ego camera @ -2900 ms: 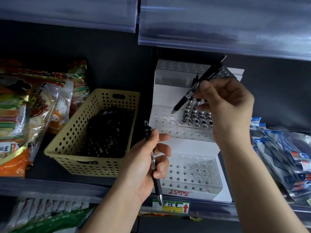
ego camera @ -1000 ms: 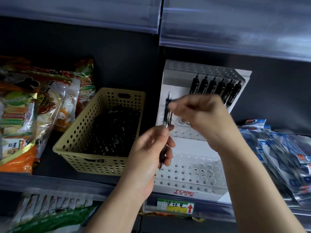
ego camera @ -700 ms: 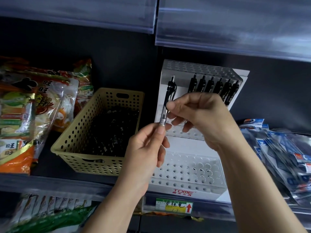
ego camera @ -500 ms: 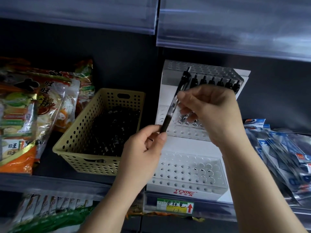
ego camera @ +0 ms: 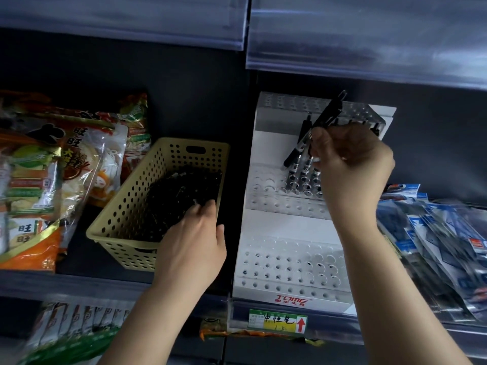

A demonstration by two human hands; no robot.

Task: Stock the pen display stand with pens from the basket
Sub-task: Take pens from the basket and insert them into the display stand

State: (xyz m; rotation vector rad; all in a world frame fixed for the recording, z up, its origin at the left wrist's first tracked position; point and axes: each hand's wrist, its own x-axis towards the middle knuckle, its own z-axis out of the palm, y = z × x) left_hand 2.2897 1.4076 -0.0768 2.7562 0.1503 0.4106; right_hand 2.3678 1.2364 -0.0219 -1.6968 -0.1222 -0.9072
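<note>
A white tiered pen display stand [ego camera: 284,225] with rows of holes stands on the shelf. Several black pens [ego camera: 303,167] stand in its middle tier, partly hidden by my right hand [ego camera: 350,167]. That hand pinches one black pen [ego camera: 316,127], tilted with its tip down-left just above the middle tier's holes. Left of the stand is a yellow perforated basket [ego camera: 123,217] with a heap of black pens [ego camera: 179,196]. My left hand [ego camera: 195,241] reaches over the basket's near right corner, its fingertips down on the heap; I see no pen in its grasp.
Snack bags [ego camera: 66,167] crowd the shelf left of the basket. Blue-and-clear packaged goods [ego camera: 434,233] lean right of the stand. A clear plastic rail [ego camera: 369,48] of the shelf above overhangs the stand's top. A price label [ego camera: 276,320] sits on the shelf edge below.
My left hand gave its pen to my right hand, then dropped left into the basket. My right hand carried that pen up to the stand's middle tier.
</note>
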